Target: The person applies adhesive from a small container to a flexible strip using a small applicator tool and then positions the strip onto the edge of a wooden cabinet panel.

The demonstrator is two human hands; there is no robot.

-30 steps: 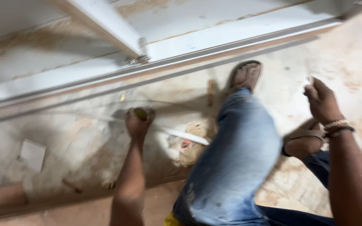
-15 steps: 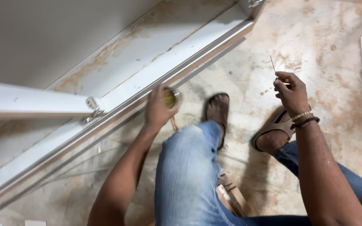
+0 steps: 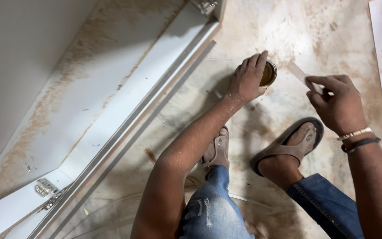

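The left hand wraps its fingers around a small open tin on the dusty floor. To its right, the right hand pinches a thin flat strip beside the tin. Dipping looks like the step now, so the tin must stay steady.

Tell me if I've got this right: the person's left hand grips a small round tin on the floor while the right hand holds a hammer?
Not quite. In the head view the right hand pinches a thin flat strip, not a hammer. The rest holds: the left hand grips the small round tin on the floor.
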